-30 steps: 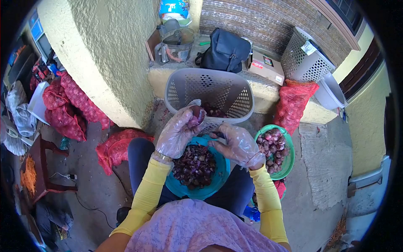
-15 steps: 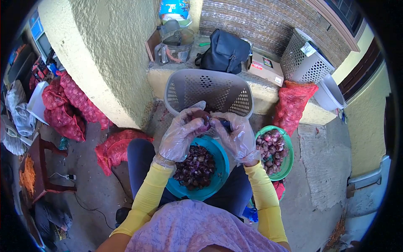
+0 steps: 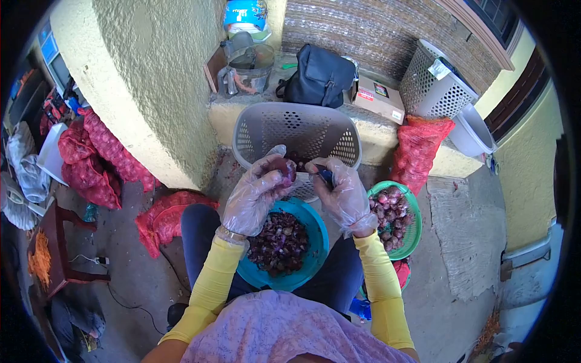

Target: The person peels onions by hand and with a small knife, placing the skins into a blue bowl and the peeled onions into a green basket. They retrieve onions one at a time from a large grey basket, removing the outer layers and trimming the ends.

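Note:
My left hand [image 3: 245,202], in a clear plastic glove, is closed around a red onion [image 3: 285,172] above the front rim of a grey perforated basket [image 3: 254,115]. My right hand [image 3: 346,199], gloved too, grips a small dark-handled knife [image 3: 325,176] just right of the onion; its blade cannot be made out. A gap separates the two hands. Below them, between my knees, sits a teal basin [image 3: 318,225] with dark onion peelings. Some onions [image 3: 296,158] show inside the grey basket. By my right knee stands a green basket [image 3: 416,237] full of red onions.
Red mesh sacks of onions [image 3: 91,163] lean left of the pillar [image 3: 139,78]; another sack [image 3: 420,148] stands right. A black backpack [image 3: 318,75], a cardboard box [image 3: 378,100] and a clear container [image 3: 254,72] rest on the ledge. A low wooden table [image 3: 63,248] is at left.
My hands have drawn apart: the right hand with the knife has moved slightly right, away from the onion, and the left hand has shifted slightly left with the onion.

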Motion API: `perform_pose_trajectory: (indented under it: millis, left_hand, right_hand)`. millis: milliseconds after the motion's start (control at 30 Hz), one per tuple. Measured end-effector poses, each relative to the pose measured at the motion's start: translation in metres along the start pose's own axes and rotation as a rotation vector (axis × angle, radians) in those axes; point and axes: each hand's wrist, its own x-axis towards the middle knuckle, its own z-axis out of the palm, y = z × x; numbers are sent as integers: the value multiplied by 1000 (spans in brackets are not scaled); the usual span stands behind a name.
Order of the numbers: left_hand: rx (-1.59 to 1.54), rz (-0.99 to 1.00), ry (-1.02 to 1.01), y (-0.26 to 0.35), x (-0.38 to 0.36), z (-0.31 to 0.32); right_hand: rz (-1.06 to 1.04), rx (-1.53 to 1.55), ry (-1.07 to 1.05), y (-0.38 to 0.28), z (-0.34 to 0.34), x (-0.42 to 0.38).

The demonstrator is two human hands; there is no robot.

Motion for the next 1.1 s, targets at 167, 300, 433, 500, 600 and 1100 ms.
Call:
perform_pose_trajectory:
  millis: [167,300,433,500,600,1100]
  left_hand:
    - [25,12,-22,5,-3,6]
    - [-32,-14,-8,6,-4,13]
    - [97,-42,-16,6,-7,10]
    - [204,-2,-28,6,-8,15]
    - [361,71,-48,7,-10,15]
    - [499,200,-178,6,-14,17]
  right_hand:
    - [59,137,-51,-12,-8,0]
    - [86,296,-46,-11,2,-3]
    - [6,260,-28,-9,8,1]
    - [-3,218,-15,-11,7,4]
    - [10,181,-36,-17,3,8]
    - [135,-5,-2,-24,0,14]
